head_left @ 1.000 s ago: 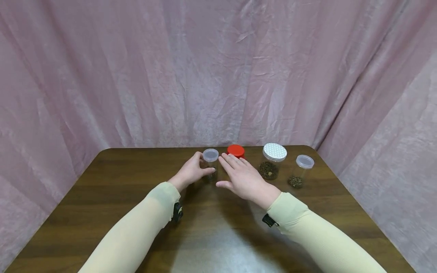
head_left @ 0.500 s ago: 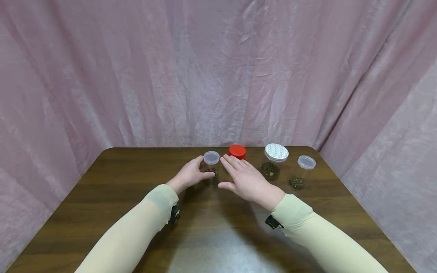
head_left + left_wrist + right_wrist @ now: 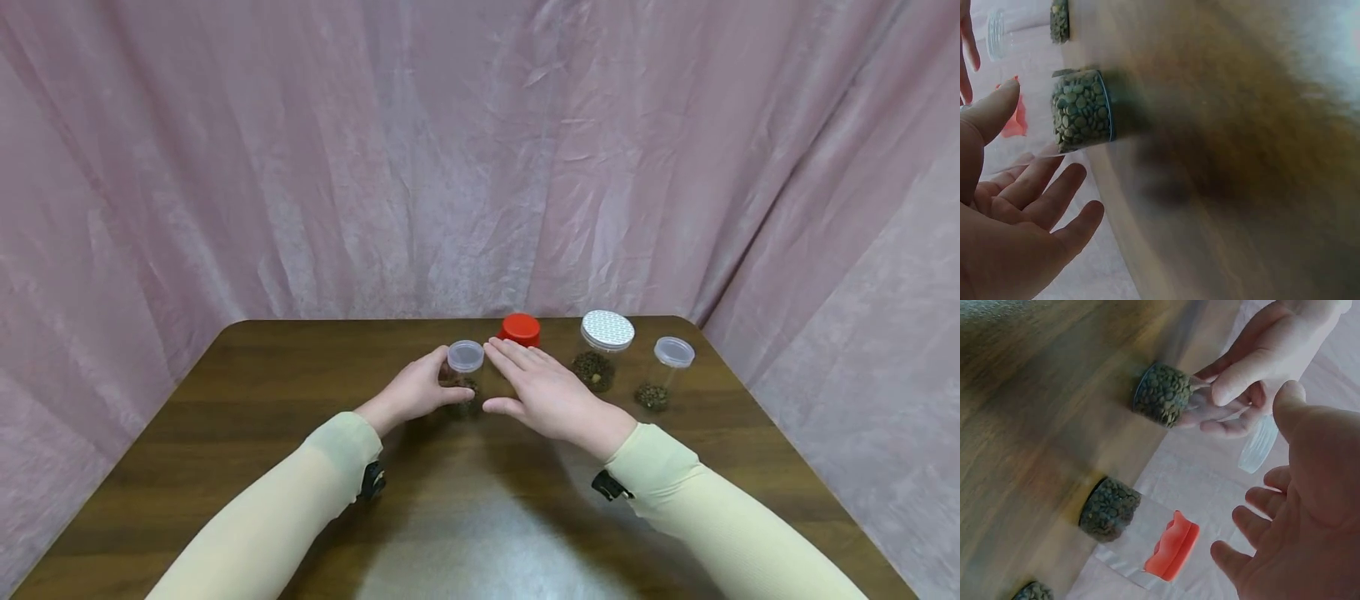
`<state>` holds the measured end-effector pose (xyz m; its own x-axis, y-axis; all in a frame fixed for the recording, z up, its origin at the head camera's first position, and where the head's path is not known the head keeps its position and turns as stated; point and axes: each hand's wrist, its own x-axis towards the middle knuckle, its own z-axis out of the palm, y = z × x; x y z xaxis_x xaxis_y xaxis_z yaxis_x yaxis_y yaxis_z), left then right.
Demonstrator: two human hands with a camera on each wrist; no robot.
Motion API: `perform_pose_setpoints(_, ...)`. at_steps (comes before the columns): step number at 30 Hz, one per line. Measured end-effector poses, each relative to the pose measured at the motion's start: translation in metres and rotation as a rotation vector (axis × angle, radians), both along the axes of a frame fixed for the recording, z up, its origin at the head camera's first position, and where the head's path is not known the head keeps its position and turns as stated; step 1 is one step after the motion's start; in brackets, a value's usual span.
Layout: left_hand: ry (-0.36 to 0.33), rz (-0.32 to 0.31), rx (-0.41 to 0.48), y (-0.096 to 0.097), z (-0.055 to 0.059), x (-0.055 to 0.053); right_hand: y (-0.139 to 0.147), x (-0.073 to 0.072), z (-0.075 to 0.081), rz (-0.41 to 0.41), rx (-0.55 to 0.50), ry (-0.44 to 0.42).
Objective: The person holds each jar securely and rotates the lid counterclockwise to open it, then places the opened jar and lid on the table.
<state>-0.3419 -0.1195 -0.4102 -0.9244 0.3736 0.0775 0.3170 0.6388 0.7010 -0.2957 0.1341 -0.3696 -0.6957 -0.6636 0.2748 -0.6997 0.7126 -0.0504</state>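
Observation:
My left hand (image 3: 408,392) grips a small clear jar (image 3: 466,357) with a translucent lid, thumb on the near side and fingers behind. Greenish-brown, lentil-like bits fill the lower part of this jar (image 3: 1082,111) in the left wrist view. The jar stands upright at or very near the tabletop; a small gap cannot be ruled out. To its right hovers my right hand (image 3: 551,396), fingers straight and palm turned toward the jar, holding nothing. Behind its fingertips is a red-lidded jar (image 3: 521,327), mostly hidden in the head view; the right wrist view shows its clear body (image 3: 1110,509) with similar contents.
Right of my right hand stands a wider jar with a white patterned lid (image 3: 607,330). Beyond it is another small jar (image 3: 673,352) with a translucent lid. All are on the brown wooden table (image 3: 262,400), with a pink curtain (image 3: 450,167) behind.
My left hand and the jar it holds have come slightly nearer to me, away from the table's back edge. The right hand stays nearly in place, fingers still straight.

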Motion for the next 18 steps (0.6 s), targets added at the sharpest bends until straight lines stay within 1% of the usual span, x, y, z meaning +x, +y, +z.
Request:
perform_pose_setpoints(3, -0.009, -0.026, -0.003, -0.002, -0.001, 0.006, 0.000, 0.001, -0.002, 0.038, -0.017, 0.010)
perform_pose_setpoints(7, -0.014, -0.063, -0.003, -0.003, 0.002, 0.015, 0.000, 0.002, -0.002, 0.078, -0.020, 0.005)
perform_pose_setpoints(11, -0.008, -0.105, -0.006, -0.005, 0.003, 0.024, -0.002, 0.006, -0.003, 0.113, -0.034, 0.007)
perform_pose_setpoints(15, 0.002, -0.120, -0.020, -0.006, 0.002, 0.030, -0.003, 0.010, -0.003, 0.146, -0.059, 0.016)
perform_pose_setpoints(18, 0.021, -0.123, -0.043, -0.006, 0.002, 0.033, -0.003, 0.014, -0.003, 0.170, -0.070, 0.026)
